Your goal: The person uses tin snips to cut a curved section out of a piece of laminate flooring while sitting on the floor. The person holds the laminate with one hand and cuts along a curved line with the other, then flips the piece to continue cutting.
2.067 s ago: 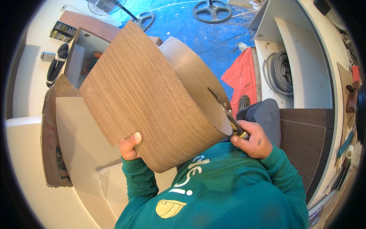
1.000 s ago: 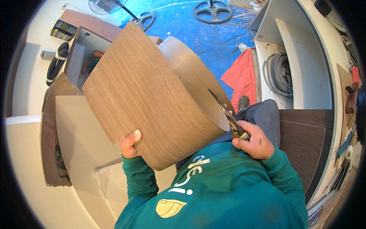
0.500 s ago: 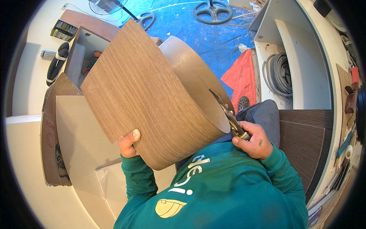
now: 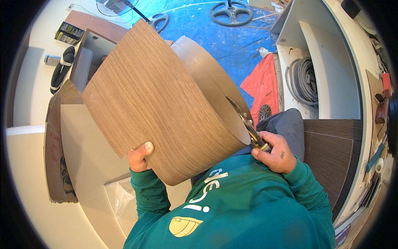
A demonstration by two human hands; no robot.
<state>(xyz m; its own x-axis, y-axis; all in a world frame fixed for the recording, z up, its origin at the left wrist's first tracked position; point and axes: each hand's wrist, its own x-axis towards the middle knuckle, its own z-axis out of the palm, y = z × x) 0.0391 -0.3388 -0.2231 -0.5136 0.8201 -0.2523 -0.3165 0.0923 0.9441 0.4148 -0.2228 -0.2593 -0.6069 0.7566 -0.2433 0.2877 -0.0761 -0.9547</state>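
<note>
L hand point(image 4: 139, 159) pinches 1 curled brown wood-grain sheet point(image 4: 151, 103) at its lower edge, thumb on top, R hand point(image 4: 278, 154) clamped round 1 pr yellow-handled metal snips point(image 4: 250, 125).

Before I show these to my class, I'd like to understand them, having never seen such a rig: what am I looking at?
No machine here: a person works bare-handed. A fisheye camera on their head looks down, so straight edges bend. The left hand grips a curled wood-grain sheet; the right hand holds snips by its edge. Beyond lie a blue floor covering and a red sheet; coiled grey tubing sits in a cabinet at right.
</note>
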